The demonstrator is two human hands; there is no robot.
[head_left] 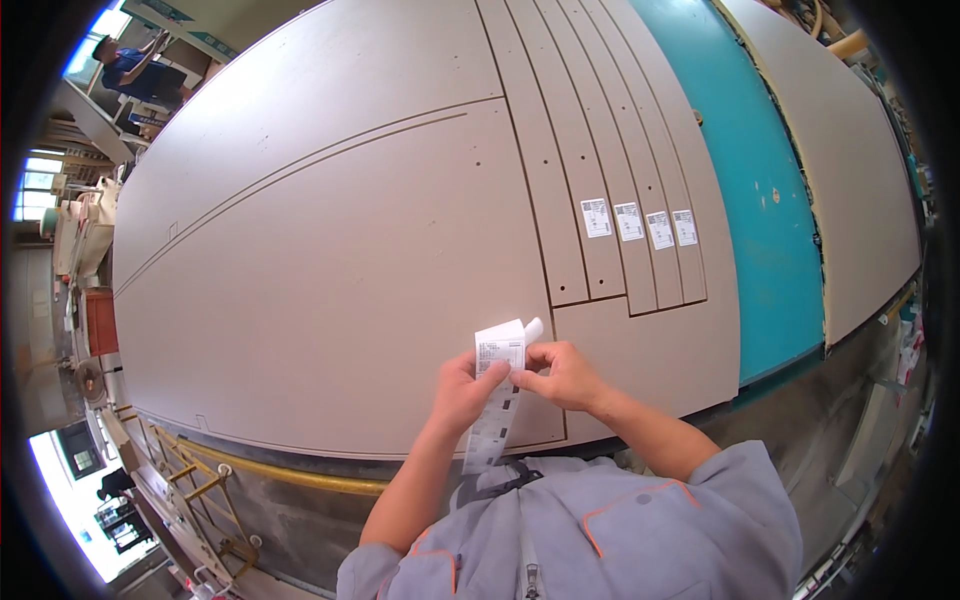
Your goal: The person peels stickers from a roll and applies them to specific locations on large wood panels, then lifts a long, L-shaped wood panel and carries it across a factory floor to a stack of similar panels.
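Over the board's [330,270] near edge, left hand [458,392] and right hand [568,375] pinch a label strip [499,344], likely steadying it; rightward on the board, 4 labels [629,222] seemingly mark separate cut pieces [603,265].

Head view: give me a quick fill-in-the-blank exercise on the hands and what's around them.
1. The left hand and right hand hold a label strip that is mainly ____ in colour.
2. Exactly ____ stuck-on labels show on the panel.
3. The rail at the panel's lower left is painted ____.
4. The grey jacket has ____ piping.

Missing words: white; four; yellow; orange.
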